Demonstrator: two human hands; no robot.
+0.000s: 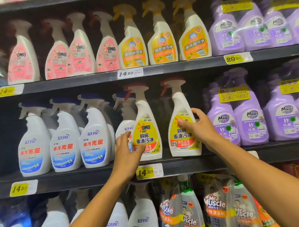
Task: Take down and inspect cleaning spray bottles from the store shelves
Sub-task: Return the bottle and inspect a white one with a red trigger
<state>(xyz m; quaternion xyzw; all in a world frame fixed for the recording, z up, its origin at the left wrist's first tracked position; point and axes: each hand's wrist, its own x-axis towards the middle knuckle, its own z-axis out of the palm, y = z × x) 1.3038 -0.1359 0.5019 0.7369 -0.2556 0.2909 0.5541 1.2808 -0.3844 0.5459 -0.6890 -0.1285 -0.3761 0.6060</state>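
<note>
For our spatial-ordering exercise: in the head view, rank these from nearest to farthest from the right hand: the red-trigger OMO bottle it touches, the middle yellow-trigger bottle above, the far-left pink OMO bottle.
From the right hand:
1. Red-trigger OMO bottle, middle shelf, under its fingers.
2. Yellow-trigger bottle, top shelf, up-left.
3. Pink OMO bottle, top shelf, far left.

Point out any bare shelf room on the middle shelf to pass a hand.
One gap: between the two yellow OMO bottles, left and right, dark bare shelf behind. The left hand and right hand flank it. Blue-label bottles and purple Magic packs stand tightly packed.
</note>
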